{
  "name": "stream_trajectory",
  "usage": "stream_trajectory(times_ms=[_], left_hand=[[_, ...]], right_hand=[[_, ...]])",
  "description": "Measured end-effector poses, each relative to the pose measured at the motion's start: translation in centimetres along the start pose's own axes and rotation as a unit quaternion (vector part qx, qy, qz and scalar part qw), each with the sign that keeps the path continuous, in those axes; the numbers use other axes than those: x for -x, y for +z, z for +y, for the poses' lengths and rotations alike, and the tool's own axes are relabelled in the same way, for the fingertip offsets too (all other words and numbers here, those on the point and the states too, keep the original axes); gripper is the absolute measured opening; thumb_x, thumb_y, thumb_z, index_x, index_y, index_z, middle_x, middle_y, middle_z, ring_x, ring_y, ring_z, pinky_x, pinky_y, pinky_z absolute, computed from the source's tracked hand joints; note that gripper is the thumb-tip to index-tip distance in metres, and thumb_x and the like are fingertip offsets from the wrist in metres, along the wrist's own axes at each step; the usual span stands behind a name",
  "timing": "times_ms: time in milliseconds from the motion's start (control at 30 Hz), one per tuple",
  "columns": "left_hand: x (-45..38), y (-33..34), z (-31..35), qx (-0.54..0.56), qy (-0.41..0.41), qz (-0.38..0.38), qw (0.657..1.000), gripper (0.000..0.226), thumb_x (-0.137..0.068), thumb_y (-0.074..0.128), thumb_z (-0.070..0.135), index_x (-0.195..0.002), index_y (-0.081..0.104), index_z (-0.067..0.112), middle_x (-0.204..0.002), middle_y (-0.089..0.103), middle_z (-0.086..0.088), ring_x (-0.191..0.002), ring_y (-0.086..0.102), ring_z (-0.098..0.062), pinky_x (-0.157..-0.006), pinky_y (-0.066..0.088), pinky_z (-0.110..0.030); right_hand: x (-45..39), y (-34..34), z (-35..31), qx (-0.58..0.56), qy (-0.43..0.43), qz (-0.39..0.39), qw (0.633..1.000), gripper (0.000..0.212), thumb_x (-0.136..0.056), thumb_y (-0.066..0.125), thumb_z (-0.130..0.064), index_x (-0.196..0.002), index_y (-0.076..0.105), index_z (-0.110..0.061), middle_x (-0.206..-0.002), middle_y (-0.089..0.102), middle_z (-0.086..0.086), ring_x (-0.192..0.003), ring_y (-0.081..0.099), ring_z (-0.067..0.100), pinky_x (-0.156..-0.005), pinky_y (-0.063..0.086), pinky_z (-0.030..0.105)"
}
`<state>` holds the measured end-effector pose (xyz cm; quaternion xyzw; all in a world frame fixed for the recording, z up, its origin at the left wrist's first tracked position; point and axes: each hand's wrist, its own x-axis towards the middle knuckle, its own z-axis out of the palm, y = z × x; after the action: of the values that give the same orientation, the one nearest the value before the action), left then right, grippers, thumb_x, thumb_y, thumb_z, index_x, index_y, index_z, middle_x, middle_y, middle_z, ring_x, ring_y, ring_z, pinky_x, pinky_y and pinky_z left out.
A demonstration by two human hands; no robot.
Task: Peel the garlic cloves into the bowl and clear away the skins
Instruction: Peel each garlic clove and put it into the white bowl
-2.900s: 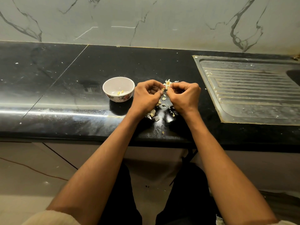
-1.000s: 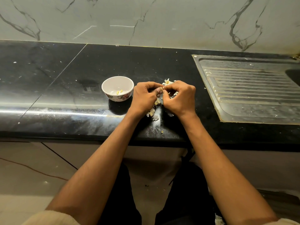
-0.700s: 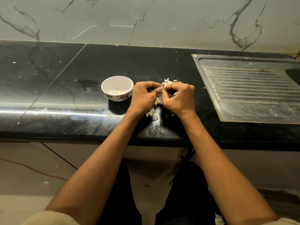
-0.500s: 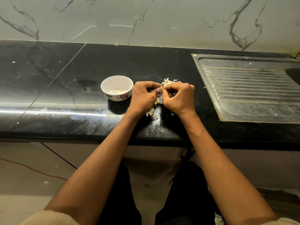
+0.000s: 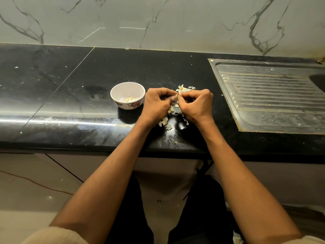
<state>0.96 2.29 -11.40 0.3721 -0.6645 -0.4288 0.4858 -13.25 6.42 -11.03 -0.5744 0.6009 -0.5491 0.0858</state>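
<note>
1. 2 hands meet over a black stone counter (image 5: 73, 95), working on 1 small garlic clove (image 5: 177, 97) pinched between their fingertips; the clove is mostly hidden, only a pale sliver showing
2. The left hand (image 5: 158, 104) has its fingers curled inward, thumb tip pressed against the clove from the left side
3. The right hand (image 5: 195, 104) mirrors it, fingers curled, thumb and forefinger nipping the clove from the right, so the 2 hands touch at the fingertips
4. Both hands hover just above the counter, with bare forearms reaching in from the bottom of the view
5. Beneath and between the hands lie unpeeled cloves (image 5: 165, 120) in a small cluster near the left wrist, resting on the counter
6. Papery skins (image 5: 182, 88) are scattered just behind the right hand's knuckles, with smaller flakes under the hands and 1 near the front edge of the counter
7. A small white bowl (image 5: 121, 88) with a flower pattern on its outside stands just left of the left hand, close but not touching
8. Inside the bowl sit a few yellowish peeled cloves (image 5: 129, 99), near its middle
9. To the right, well apart from the hands, a ribbed steel draining board (image 5: 270, 95) is set into the counter
10. Behind the counter rises a pale marble wall (image 5: 158, 22) with dark veins
11. Below the counter edge, dark trousers (image 5: 130, 208) and a tiled floor are visible
</note>
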Motion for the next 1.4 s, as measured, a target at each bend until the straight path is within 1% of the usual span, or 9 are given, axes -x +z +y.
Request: stream_trajectory(times_ms=[333, 567, 733, 833, 967, 1133, 1200, 1300, 1400], left_hand=[[0.0, 0.0, -0.1, -0.006, 0.013, 0.012, 1.000, 0.007, -0.088, 0.075, 0.006, -0.087, 0.080, 0.012, -0.077, 0.077, -0.007, -0.067, 0.068, -0.009, -0.066, 0.056, -0.026], [-0.3, -0.1, -0.4, 0.018, 0.013, 0.036, 0.999, 0.009, -0.089, 0.075, 0.008, -0.095, 0.081, 0.007, -0.087, 0.079, -0.003, -0.079, 0.073, -0.013, -0.075, 0.059, -0.032], [-0.5, -0.2, -0.6, 0.023, 0.032, 0.041, 0.998, 0.010, -0.090, 0.075, 0.008, -0.097, 0.081, 0.008, -0.091, 0.076, 0.000, -0.080, 0.068, -0.007, -0.071, 0.053, -0.025], [-0.5, -0.1, -0.6, 0.048, 0.029, 0.040, 0.998, 0.011, -0.090, 0.073, 0.004, -0.099, 0.080, 0.004, -0.093, 0.079, -0.005, -0.087, 0.074, -0.015, -0.077, 0.056, -0.027], [-0.4, 0.0, -0.6, 0.048, 0.025, 0.041, 0.998, 0.011, -0.091, 0.073, 0.003, -0.099, 0.080, 0.005, -0.092, 0.079, -0.005, -0.089, 0.075, -0.022, -0.079, 0.061, -0.032], [-0.4, 0.1, -0.6, 0.030, 0.025, 0.036, 0.999, 0.010, -0.090, 0.073, 0.001, -0.097, 0.080, 0.004, -0.090, 0.079, -0.005, -0.079, 0.071, -0.009, -0.068, 0.054, -0.022], [-0.4, 0.0, -0.7, 0.026, 0.029, 0.036, 0.999, 0.011, -0.089, 0.073, 0.000, -0.097, 0.080, 0.003, -0.091, 0.078, -0.007, -0.081, 0.073, -0.013, -0.071, 0.056, -0.026], [-0.5, 0.0, -0.8, 0.021, 0.041, 0.036, 0.998, 0.011, -0.086, 0.074, -0.002, -0.095, 0.080, 0.002, -0.092, 0.077, -0.011, -0.089, 0.075, -0.024, -0.081, 0.061, -0.036], [-0.3, 0.1, -0.7, 0.012, 0.052, 0.032, 0.998, 0.012, -0.085, 0.075, -0.004, -0.094, 0.080, 0.002, -0.092, 0.077, -0.010, -0.089, 0.075, -0.023, -0.083, 0.061, -0.035]], right_hand=[[0.0, 0.0, -0.2, -0.014, 0.016, -0.008, 1.000, 0.013, -0.076, 0.075, -0.024, -0.072, 0.082, -0.013, -0.060, 0.071, -0.002, -0.053, 0.059, 0.003, -0.053, 0.054, 0.031], [-0.1, 0.2, -0.3, -0.071, 0.059, -0.001, 0.996, 0.005, -0.079, 0.079, -0.010, -0.076, 0.083, -0.010, -0.067, 0.075, -0.005, -0.057, 0.066, 0.001, -0.057, 0.052, 0.021], [-0.4, 0.1, -0.1, -0.135, 0.106, -0.018, 0.985, 0.007, -0.083, 0.078, -0.007, -0.077, 0.080, -0.005, -0.067, 0.073, 0.006, -0.051, 0.065, 0.013, -0.048, 0.050, 0.025], [-0.3, 0.0, -0.2, -0.159, 0.110, -0.043, 0.980, 0.008, -0.085, 0.077, -0.007, -0.078, 0.079, -0.005, -0.068, 0.073, 0.010, -0.056, 0.067, 0.017, -0.047, 0.051, 0.025], [-0.2, 0.0, -0.3, -0.146, 0.107, -0.041, 0.983, 0.008, -0.083, 0.080, -0.009, -0.076, 0.079, -0.009, -0.068, 0.075, 0.007, -0.056, 0.068, 0.017, -0.048, 0.052, 0.026], [-0.2, -0.1, -0.3, -0.117, 0.098, -0.030, 0.988, 0.009, -0.079, 0.081, -0.011, -0.072, 0.080, -0.017, -0.066, 0.075, 0.003, -0.052, 0.067, 0.016, -0.051, 0.056, 0.034], [-0.1, -0.2, -0.4, -0.109, 0.097, -0.029, 0.989, 0.010, -0.078, 0.079, -0.010, -0.071, 0.080, -0.017, -0.065, 0.074, 0.003, -0.051, 0.066, 0.016, -0.051, 0.057, 0.036], [-0.1, -0.2, -0.6, -0.112, 0.104, -0.027, 0.988, 0.012, -0.077, 0.078, -0.005, -0.070, 0.080, -0.015, -0.063, 0.074, 0.002, -0.047, 0.064, 0.012, -0.046, 0.051, 0.026], [-0.1, -0.3, -0.8, -0.117, 0.111, -0.019, 0.987, 0.014, -0.076, 0.078, -0.002, -0.070, 0.080, -0.015, -0.061, 0.073, 0.001, -0.045, 0.062, 0.009, -0.045, 0.047, 0.021]])
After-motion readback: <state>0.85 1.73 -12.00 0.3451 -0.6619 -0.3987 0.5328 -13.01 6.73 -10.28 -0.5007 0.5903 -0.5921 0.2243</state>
